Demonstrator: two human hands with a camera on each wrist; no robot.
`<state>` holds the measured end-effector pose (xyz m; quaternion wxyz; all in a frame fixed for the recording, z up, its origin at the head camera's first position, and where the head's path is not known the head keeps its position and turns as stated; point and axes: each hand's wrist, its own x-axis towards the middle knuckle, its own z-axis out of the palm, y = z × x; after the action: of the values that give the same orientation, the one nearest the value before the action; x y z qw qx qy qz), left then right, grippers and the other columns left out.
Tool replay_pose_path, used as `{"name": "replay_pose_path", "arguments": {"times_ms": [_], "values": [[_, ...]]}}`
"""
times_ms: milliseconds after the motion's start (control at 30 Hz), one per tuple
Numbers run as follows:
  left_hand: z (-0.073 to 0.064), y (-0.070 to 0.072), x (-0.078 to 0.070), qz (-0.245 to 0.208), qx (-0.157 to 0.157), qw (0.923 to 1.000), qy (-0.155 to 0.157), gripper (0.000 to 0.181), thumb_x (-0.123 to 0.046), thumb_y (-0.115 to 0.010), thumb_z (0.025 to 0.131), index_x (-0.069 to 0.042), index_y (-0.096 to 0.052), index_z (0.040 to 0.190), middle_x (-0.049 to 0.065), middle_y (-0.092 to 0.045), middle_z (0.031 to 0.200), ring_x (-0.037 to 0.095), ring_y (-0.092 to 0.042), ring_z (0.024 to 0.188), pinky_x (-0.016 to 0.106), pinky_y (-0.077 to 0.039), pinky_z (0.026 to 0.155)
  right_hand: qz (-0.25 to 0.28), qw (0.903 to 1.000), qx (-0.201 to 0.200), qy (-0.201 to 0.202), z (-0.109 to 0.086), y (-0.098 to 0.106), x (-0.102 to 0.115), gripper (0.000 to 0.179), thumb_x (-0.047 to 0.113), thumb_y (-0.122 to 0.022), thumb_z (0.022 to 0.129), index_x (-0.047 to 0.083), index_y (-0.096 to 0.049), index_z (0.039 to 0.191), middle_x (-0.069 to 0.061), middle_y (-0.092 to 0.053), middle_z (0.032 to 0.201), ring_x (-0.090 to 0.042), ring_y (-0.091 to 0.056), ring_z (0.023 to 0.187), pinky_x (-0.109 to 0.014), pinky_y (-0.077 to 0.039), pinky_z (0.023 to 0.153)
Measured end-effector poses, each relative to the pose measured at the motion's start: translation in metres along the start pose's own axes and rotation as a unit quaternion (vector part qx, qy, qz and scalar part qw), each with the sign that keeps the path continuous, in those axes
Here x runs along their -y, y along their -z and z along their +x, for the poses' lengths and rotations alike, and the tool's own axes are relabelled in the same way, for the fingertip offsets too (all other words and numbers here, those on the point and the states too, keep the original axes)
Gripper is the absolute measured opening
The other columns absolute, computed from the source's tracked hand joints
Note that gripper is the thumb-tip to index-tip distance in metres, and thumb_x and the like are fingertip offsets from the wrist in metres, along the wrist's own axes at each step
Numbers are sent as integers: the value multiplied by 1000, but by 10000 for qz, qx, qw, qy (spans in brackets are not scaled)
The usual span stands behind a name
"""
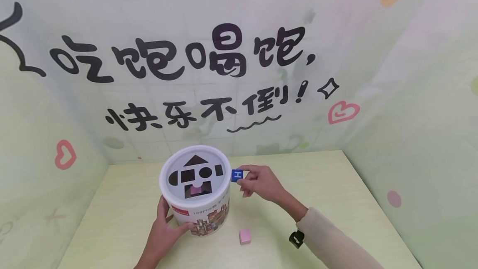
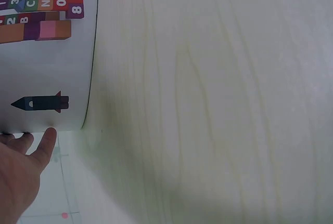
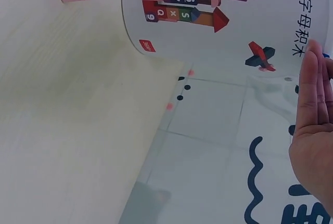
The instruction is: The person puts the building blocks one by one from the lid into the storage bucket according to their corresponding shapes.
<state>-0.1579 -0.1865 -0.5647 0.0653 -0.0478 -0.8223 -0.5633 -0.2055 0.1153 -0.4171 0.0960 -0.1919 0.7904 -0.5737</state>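
A round white tub (image 1: 195, 215) of toy blocks stands on the table, its lid (image 1: 198, 160) cut with several shaped holes. My left hand (image 1: 163, 231) grips the tub's lower left side, thumb across the front and fingers round the side. In the left wrist view, fingertips (image 2: 49, 135) rest against the tub's printed wall. My right hand (image 1: 263, 182) pinches a small blue block (image 1: 237, 175) marked with a white H, beside the right rim of the lid. In the right wrist view that block is mostly hidden behind the fingers (image 3: 310, 83).
A pink block (image 1: 245, 236) lies on the table (image 1: 310, 177) in front and to the right of the tub. Another pink block (image 1: 196, 189) shows through the front hole of the lid. Printed walls (image 1: 224, 3) enclose the back and both sides.
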Motion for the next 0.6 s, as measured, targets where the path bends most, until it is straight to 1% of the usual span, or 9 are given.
{"name": "replay_pose_path", "arguments": {"times_ms": [200, 233, 433, 467, 600], "values": [[0, -1, 1, 17, -20, 10000, -53, 115, -24, -82, 66, -37, 1, 143, 7, -14, 149, 28, -20, 132, 52, -36, 94, 231, 9997, -93, -16, 4, 11, 9, 34, 4, -62, 85, -3, -55, 117, -19, -65, 74, -36, -63, 61, -43, -54, 58], [-1, 0, -4, 8, -15, 10000, -45, 114, -23, -82, 66, -35, 1, 144, 8, -14, 149, 29, -20, 132, 52, -36, 94, 260, 9996, -104, -17, 6, 13, 7, 35, 6, -63, 85, -2, -55, 118, -19, -65, 74, -34, -63, 61, -42, -54, 58], [-7, 3, -34, -38, 66, 10000, 36, 113, -21, -81, 68, -29, 1, 145, 15, -12, 148, 34, -19, 132, 55, -34, 94, 264, 9996, -97, -5, 9, 14, 12, 35, 6, -63, 85, -1, -56, 118, -19, -65, 74, -32, -63, 61, -40, -55, 59], [-7, 3, -34, -28, 65, 10000, 34, 112, -22, -81, 68, -30, 1, 144, 15, -12, 148, 34, -19, 132, 55, -34, 94, 255, 9996, -87, -7, 9, 13, 16, 34, 4, -62, 85, -2, -55, 118, -20, -64, 75, -33, -63, 61, -41, -55, 59], [-6, 3, -32, -60, 71, 10000, 19, 112, -22, -81, 68, -30, 0, 144, 14, -12, 148, 33, -18, 132, 54, -34, 95, 261, 9996, -72, 18, 12, 9, 21, 32, 4, -62, 84, -2, -57, 116, -19, -65, 73, -34, -63, 60, -43, -54, 59]]}}
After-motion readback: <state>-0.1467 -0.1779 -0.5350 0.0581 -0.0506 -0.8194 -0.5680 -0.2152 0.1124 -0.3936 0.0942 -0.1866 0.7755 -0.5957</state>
